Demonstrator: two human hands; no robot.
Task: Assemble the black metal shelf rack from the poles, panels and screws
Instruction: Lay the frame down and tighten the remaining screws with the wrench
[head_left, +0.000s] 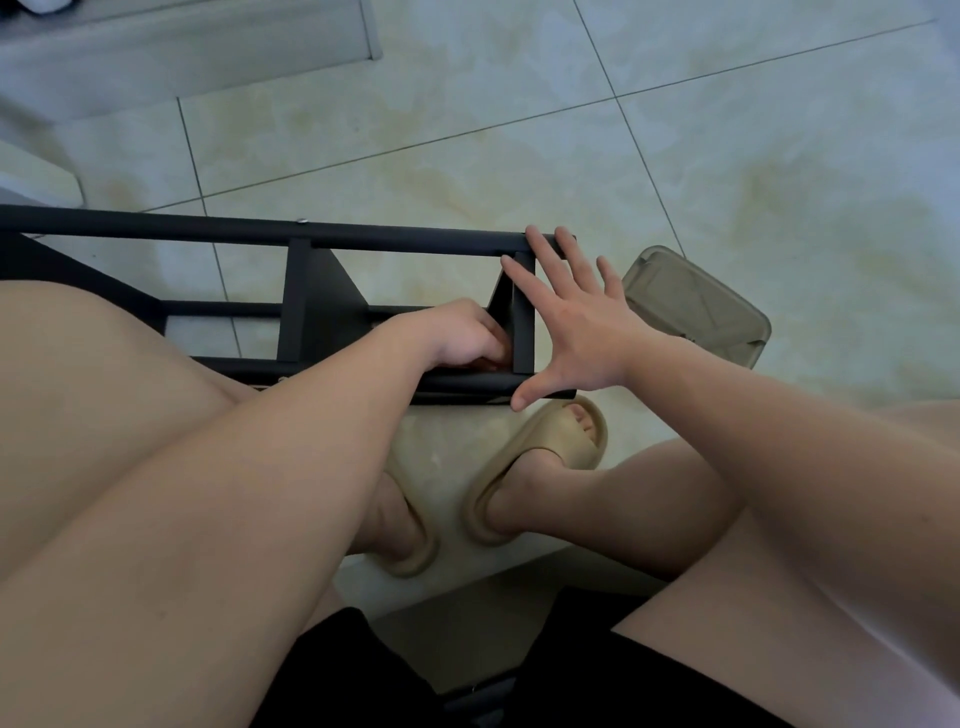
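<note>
Black shelf rack (322, 312): laid on its side on the floor (519, 130), before the knees; partly assembled.
- Poles: three counted.
- Panels: two counted, both set between poles.
- Screws: one head seen, on the far pole (415, 241).
- Right hand (571, 327): spread flat against the right end panel (522, 338).
- Left hand (462, 338): curled in that panel's near corner; contents cannot be told.
- Fastening of this end is judged outstanding.
- Translucent container (696, 306): one, right.
</note>
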